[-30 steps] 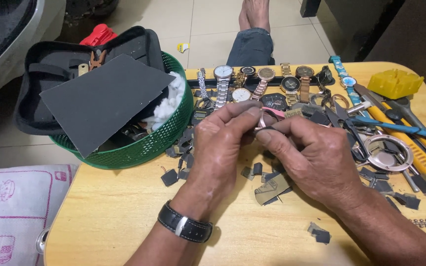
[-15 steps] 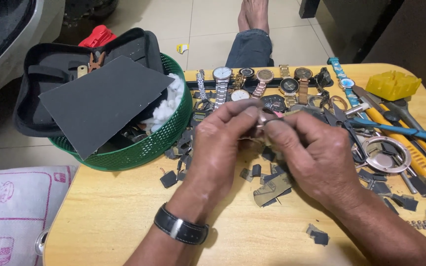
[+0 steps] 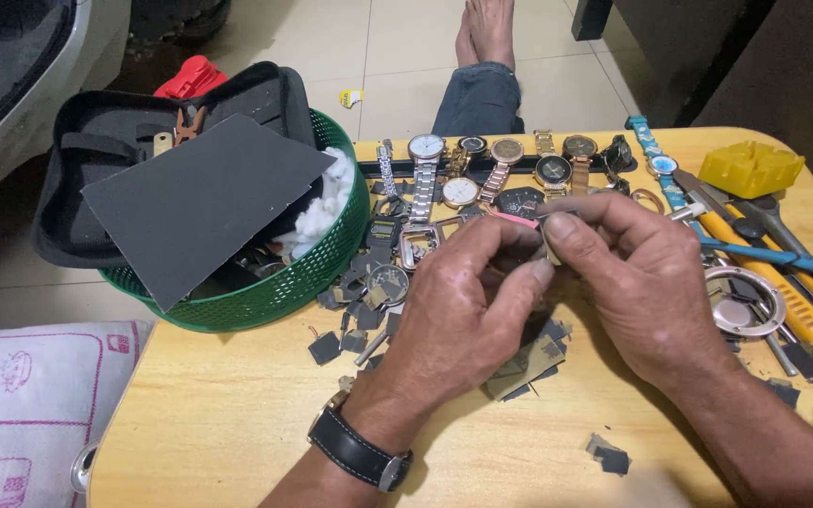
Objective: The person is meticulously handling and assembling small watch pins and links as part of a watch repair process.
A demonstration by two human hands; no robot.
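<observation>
Both my hands pinch one small watch part above the desk.

My left hand [image 3: 468,301] and right hand [image 3: 642,282] close their fingers [image 3: 557,230] tightly on the small metal part [image 3: 549,252], mostly hidden between them. Beneath lie dark scraps [image 3: 519,362]; beyond, a row of watches [image 3: 501,165], a green basket [image 3: 317,268] left, tools [image 3: 773,268] right, all on the wooden desk [image 3: 218,414].
</observation>
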